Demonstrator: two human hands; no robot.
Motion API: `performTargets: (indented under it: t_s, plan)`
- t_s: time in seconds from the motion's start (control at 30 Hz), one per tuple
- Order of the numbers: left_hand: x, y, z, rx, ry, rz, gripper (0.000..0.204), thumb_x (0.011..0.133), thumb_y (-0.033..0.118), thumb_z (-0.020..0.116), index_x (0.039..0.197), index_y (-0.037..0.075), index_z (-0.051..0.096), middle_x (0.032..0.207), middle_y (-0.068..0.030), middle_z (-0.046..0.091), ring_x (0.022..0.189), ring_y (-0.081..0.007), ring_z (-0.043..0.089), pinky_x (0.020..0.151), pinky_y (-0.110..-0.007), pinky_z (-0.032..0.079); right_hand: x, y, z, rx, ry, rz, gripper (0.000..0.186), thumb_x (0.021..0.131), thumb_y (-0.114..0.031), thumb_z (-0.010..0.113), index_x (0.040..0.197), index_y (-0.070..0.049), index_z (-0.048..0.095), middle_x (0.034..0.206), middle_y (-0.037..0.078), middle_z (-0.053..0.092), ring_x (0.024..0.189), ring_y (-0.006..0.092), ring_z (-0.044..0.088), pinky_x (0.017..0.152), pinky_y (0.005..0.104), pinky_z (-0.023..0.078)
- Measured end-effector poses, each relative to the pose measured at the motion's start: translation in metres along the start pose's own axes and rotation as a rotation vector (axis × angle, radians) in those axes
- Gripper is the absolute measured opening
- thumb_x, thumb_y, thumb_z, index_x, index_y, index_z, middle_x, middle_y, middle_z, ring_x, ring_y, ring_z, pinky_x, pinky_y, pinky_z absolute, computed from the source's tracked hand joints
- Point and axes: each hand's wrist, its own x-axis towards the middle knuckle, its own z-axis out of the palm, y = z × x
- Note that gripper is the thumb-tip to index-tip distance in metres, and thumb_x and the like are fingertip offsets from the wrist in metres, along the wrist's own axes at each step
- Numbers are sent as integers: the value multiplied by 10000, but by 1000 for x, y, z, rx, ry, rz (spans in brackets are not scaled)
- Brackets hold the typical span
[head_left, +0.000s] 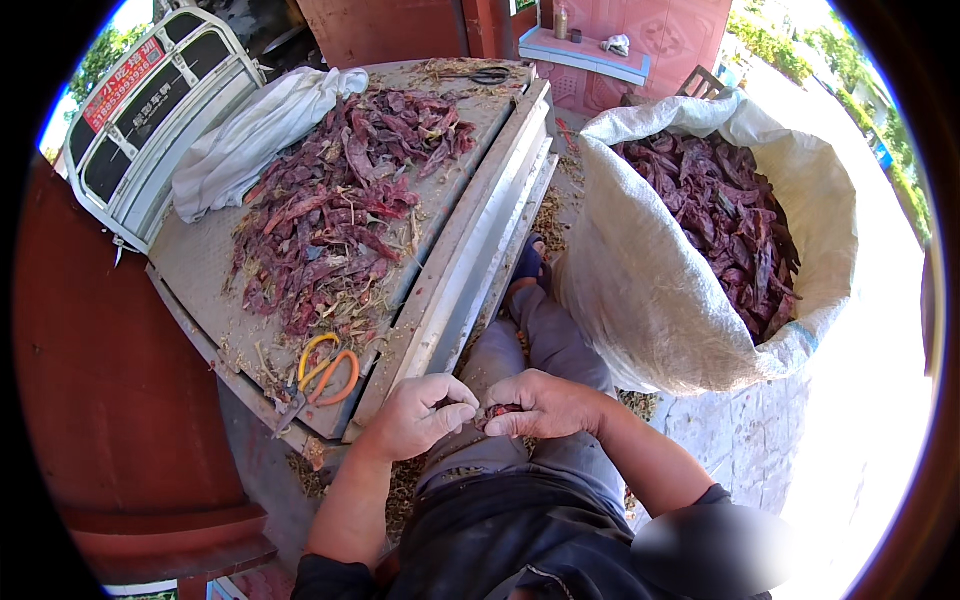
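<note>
In front of my lap, my right hand (548,404) is closed around a dried red chili pepper (502,411), and only a small part of it shows between thumb and fingers. My left hand (425,412) meets it from the left, thumb and fingertips pinched together close to the pepper. What sits in that pinch is too small to make out. A heap of dried red chili peppers (335,215) lies on the flat truck bed (395,85) at left. At right, a big white woven sack (640,270) stands wide-mouthed, with dark dried chili peppers (720,220) inside.
Orange-and-yellow-handled scissors (322,378) lie at the bed's near corner, and black-handled scissors (488,76) at its far end. White cloth (250,140) rests beside the heap. The bed's raised metal side (450,255) runs along my left leg. Debris litters the ground.
</note>
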Motion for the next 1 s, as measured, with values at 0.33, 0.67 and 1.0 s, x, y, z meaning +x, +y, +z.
performTargets:
  t_s: [0.33, 0.67, 1.0]
  plan:
    - [-2, -11, 10, 48, 129, 101, 133, 927, 87, 787, 991, -11, 725, 901, -66, 729, 852, -137, 682, 770, -308, 543, 2, 15, 19, 128, 205, -14, 320, 1045, -307, 672, 1027, 12, 683, 854, 69, 653, 793, 147, 619, 726, 324, 508]
    - [14, -38, 63, -602, 678, 61, 64, 1007, 72, 700, 1017, 18, 667, 912, -55, 707, 755, -106, 637, 720, -264, 531, 22, 21, 72, 585, 693, -35, 288, 1071, -282, 631, 1033, -6, 706, 809, 25, 635, 723, 100, 578, 731, 333, 597]
    - [33, -30, 66, 61, 694, 218, 131, 1000, 102, 701, 948, -15, 676, 870, -67, 712, 761, -124, 656, 727, -289, 549, -2, -6, 52, 188, 770, 78, 260, 1049, -224, 642, 948, 15, 667, 770, 44, 577, 730, 94, 516, 672, 316, 480]
